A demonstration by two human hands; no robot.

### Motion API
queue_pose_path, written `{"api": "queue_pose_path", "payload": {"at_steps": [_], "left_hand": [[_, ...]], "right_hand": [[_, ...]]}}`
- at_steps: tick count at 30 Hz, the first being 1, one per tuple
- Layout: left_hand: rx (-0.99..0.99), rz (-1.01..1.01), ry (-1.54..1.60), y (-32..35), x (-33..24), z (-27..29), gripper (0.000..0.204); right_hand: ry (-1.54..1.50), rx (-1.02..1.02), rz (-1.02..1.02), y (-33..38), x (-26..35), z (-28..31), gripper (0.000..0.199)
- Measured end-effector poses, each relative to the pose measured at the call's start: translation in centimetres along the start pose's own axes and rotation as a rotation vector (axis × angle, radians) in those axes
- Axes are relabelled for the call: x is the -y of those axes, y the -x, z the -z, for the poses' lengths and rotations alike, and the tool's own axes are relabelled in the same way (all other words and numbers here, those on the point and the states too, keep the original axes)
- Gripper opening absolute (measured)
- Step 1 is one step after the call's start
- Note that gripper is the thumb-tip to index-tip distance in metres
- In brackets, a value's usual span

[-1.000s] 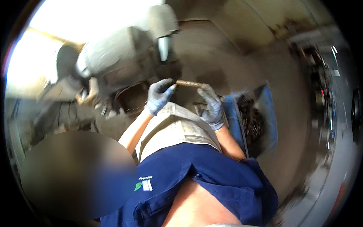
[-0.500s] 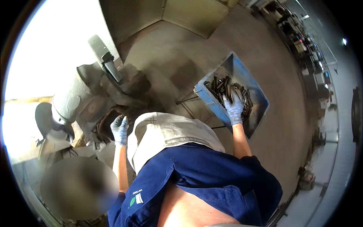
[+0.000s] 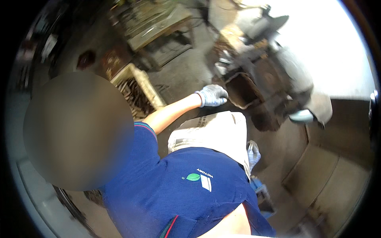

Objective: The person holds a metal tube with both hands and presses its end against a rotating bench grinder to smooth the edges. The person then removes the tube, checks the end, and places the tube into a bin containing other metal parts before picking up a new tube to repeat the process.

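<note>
The left hand (image 3: 213, 95), in a grey knitted work glove, is stretched out on a bare forearm toward the near rim of a dark, rusty, box-shaped metal opening (image 3: 243, 91) at the foot of a grimy grey machine (image 3: 291, 77); its fingers are curled loosely together with the tips at or just short of that rim, and it cannot be told whether they grip anything or touch the metal. The right hand (image 3: 253, 154), in the same kind of glove, hangs low beside the hip with the fingers pointing down and slightly parted, holding nothing that shows; most of it is hidden behind a pale, stiff, cloth-like apron (image 3: 216, 135) with dark print that covers the lap. Below the apron lies the smooth dark blue fabric of the person's shirt (image 3: 190, 194). A small corner of a bright blue plastic bin (image 3: 260, 190) shows just below the right hand, the rest cut off by the body. To the left of the forearm stands a yellowish wooden crate (image 3: 147, 89) filled with thin, dark, rust-coloured metal rods (image 3: 133, 99), partly hidden behind a blurred round patch. The floor is dull grey concrete (image 3: 186, 71). Farther off, a worn metal workbench (image 3: 158, 27) is smeared by motion, and the machine's upper part dissolves into white glare.
</note>
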State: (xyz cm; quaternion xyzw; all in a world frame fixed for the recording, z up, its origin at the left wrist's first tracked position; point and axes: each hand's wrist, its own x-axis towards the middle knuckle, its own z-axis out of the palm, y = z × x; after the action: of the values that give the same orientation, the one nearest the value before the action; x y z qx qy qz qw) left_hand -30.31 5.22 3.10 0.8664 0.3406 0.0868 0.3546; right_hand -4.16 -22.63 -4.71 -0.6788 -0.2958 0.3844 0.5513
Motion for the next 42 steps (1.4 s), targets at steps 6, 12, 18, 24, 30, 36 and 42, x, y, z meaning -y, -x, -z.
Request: {"api": "queue_pose_path", "payload": {"at_steps": [6, 12, 18, 24, 30, 36, 42], "left_hand": [[-0.475, 0.505, 0.161, 14.5, 8.4, 6.8, 0.022], [-0.961, 0.967, 0.462, 29.4, 21.8, 4.6, 0.020], [-0.752, 1.118, 0.016, 28.4, 25.5, 5.4, 0.030], [-0.360, 1.317, -0.290, 26.7, 34.6, 0.6, 0.026], [-0.342, 1.140, -0.293, 24.6, 32.3, 2.7, 0.026], [-0.611, 1.330, -0.085, 26.8, 31.8, 1.6, 0.029], [-0.373, 1.317, -0.045, 26.8, 30.1, 3.5, 0.030]], "right_hand": [[0.133, 0.197, -0.325, -3.0, 5.6, -5.4, 0.031], [0.263, 0.283, -0.222, -3.7, 7.3, -8.7, 0.031], [0.100, 0.254, -0.247, -4.9, 3.5, -8.8, 0.030], [0.094, 0.361, -0.407, -6.2, 2.3, -7.2, 0.032], [0.247, 0.292, -0.394, -3.5, 5.2, -8.8, 0.032], [0.200, 0.313, -0.420, -4.1, 3.0, -7.4, 0.036], [0.042, 0.352, -0.447, -5.7, -0.2, -5.9, 0.037]]}}
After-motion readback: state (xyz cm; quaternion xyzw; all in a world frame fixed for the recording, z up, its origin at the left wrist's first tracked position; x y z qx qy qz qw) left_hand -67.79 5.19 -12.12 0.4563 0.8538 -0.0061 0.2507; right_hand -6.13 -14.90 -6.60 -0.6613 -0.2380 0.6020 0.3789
